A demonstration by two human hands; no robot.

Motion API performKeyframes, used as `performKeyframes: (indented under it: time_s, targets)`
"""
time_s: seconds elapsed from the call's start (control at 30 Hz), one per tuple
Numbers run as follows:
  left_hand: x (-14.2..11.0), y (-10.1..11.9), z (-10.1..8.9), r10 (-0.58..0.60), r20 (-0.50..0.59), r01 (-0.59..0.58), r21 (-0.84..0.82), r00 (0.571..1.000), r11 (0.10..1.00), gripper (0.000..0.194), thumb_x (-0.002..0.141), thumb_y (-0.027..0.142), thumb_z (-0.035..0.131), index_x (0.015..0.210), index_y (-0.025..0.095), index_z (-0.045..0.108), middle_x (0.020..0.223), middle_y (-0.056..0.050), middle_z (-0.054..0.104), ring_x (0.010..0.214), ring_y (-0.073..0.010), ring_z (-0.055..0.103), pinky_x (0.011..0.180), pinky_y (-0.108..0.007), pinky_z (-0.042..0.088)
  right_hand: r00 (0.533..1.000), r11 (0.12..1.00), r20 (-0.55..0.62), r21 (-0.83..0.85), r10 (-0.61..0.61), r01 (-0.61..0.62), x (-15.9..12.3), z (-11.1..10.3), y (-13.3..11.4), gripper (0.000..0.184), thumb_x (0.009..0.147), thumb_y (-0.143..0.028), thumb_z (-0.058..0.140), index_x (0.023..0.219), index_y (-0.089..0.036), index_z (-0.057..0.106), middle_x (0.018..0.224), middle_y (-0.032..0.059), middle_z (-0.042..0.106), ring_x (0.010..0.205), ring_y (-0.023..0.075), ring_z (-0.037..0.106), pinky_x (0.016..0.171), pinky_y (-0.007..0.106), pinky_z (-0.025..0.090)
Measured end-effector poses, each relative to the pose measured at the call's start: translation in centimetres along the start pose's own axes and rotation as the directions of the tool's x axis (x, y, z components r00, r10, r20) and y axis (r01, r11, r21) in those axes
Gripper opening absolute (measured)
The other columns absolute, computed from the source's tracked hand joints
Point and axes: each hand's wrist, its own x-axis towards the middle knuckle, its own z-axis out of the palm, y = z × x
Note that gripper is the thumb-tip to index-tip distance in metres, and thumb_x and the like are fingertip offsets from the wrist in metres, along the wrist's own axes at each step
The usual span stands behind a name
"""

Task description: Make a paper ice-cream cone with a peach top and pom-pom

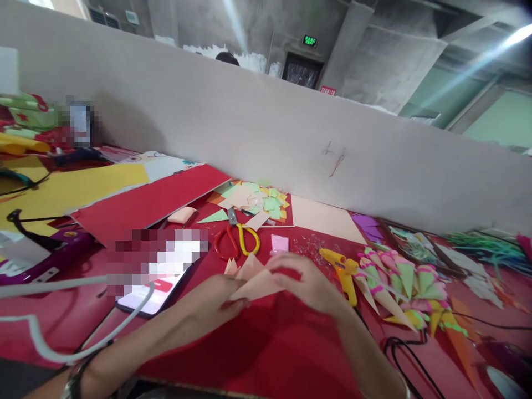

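Note:
Between my two hands is a folded sheet of peach paper (261, 285), its points sticking up. My left hand (226, 295) pinches its left end, thumb below. At the paper's right edge, my right hand (305, 281) has its fingers curled onto it. More peach paper points (231, 267) show just behind my left hand. Scissors (237, 241) with one red and one yellow handle lie beyond the paper. A small pink block (280, 244) sits behind my right hand. To the right lies a yellow glue gun (344, 272).
Right of the glue gun, several paper cones (409, 277) are heaped near black cables (409, 354). A phone (166, 288) and white cable lie at left, beside a red board (153, 199). Paper scraps (257, 199) are piled at the back, before a pale partition (249, 127).

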Motion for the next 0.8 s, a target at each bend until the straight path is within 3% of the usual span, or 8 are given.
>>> performKeyframes:
  time_s: [0.13,0.2,0.27,0.37,0.47,0.63,0.7,0.8]
  targets:
    - [-2.2,0.2,0.8,-0.023,0.036,0.022,0.022,0.999,1.000,0.027,0.082,0.035,0.042,0.085,0.018,0.062,0.077,-0.001,0.064,0.069,-0.0128,0.056,0.059,-0.017,0.043,0.999,0.945,-0.018,-0.325,-0.040,0.032,5.7,-0.7,2.5,0.034,0.083,-0.016,0.043,0.115,-0.024,0.047,0.113,0.0042,0.052,0.101,0.0136,0.049,0.085,0.026,0.039]
    - [-3.5,0.5,1.2,0.029,0.050,-0.029,0.015,0.998,0.999,0.024,0.083,0.033,0.043,0.088,0.022,0.063,0.089,-0.001,0.064,0.081,-0.0133,0.057,0.072,-0.018,0.044,0.997,0.800,0.045,-0.600,0.059,-0.020,8.9,-0.4,4.4,0.047,0.081,-0.006,0.039,0.124,-0.026,0.038,0.121,0.0074,0.045,0.111,0.0182,0.042,0.085,0.030,0.038]
    - [-4.8,0.6,1.3,0.051,0.096,-0.052,0.007,0.994,0.999,0.023,0.083,0.031,0.043,0.098,0.028,0.061,0.107,0.000,0.059,0.095,-0.0137,0.056,0.083,-0.020,0.043,0.990,0.769,0.086,-0.639,0.108,-0.029,11.6,0.3,6.2,0.048,0.078,-0.004,0.042,0.121,-0.026,0.043,0.119,0.0095,0.046,0.111,0.0235,0.041,0.084,0.034,0.039]
    - [-6.4,-0.3,1.4,0.007,0.071,-0.012,0.068,0.997,0.998,0.026,0.084,0.031,0.043,0.105,0.035,0.056,0.118,0.003,0.054,0.107,-0.0146,0.051,0.089,-0.022,0.041,0.976,0.770,0.149,-0.638,0.158,-0.027,14.3,1.2,8.0,0.026,0.078,-0.013,0.051,0.104,-0.020,0.056,0.108,0.0087,0.054,0.102,0.0233,0.049,0.083,0.036,0.041]
    - [-7.1,-1.8,1.9,-0.005,-0.026,0.008,0.151,1.000,0.989,0.025,0.082,0.030,0.046,0.104,0.035,0.057,0.107,0.004,0.061,0.106,-0.0150,0.052,0.089,-0.022,0.042,0.969,0.793,0.151,-0.606,0.196,-0.066,15.6,1.2,8.8,0.024,0.083,-0.027,0.049,0.104,-0.017,0.053,0.106,0.0066,0.054,0.092,0.0179,0.054,0.078,0.036,0.046]
    - [-6.4,-3.0,3.9,0.051,-0.293,-0.002,0.162,0.955,0.987,0.023,0.078,0.030,0.052,0.100,0.027,0.059,0.100,-0.001,0.064,0.092,-0.0146,0.060,0.078,-0.017,0.047,0.981,0.870,-0.057,-0.454,0.186,-0.191,17.9,-1.7,9.4,0.029,0.084,-0.030,0.048,0.108,-0.015,0.050,0.109,0.0065,0.053,0.092,0.0179,0.055,0.077,0.037,0.046]
    - [-5.7,-2.9,4.3,0.049,-0.198,-0.023,0.130,0.979,0.991,0.021,0.080,0.028,0.048,0.097,0.027,0.060,0.096,-0.001,0.065,0.086,-0.0142,0.061,0.076,-0.018,0.048,0.958,0.896,-0.212,-0.358,0.195,-0.262,19.1,-3.3,10.0,0.031,0.083,-0.031,0.048,0.108,-0.014,0.050,0.108,0.0056,0.053,0.093,0.0200,0.054,0.077,0.038,0.046]
    - [-5.2,-2.5,4.4,0.030,-0.069,-0.023,0.098,0.997,0.995,0.021,0.082,0.030,0.043,0.092,0.027,0.061,0.093,-0.001,0.065,0.082,-0.0144,0.060,0.074,-0.019,0.047,0.875,0.901,-0.392,-0.204,0.283,-0.382,20.3,-4.6,11.2,0.031,0.083,-0.030,0.048,0.110,-0.015,0.049,0.109,0.0068,0.052,0.093,0.0185,0.054,0.077,0.038,0.046]
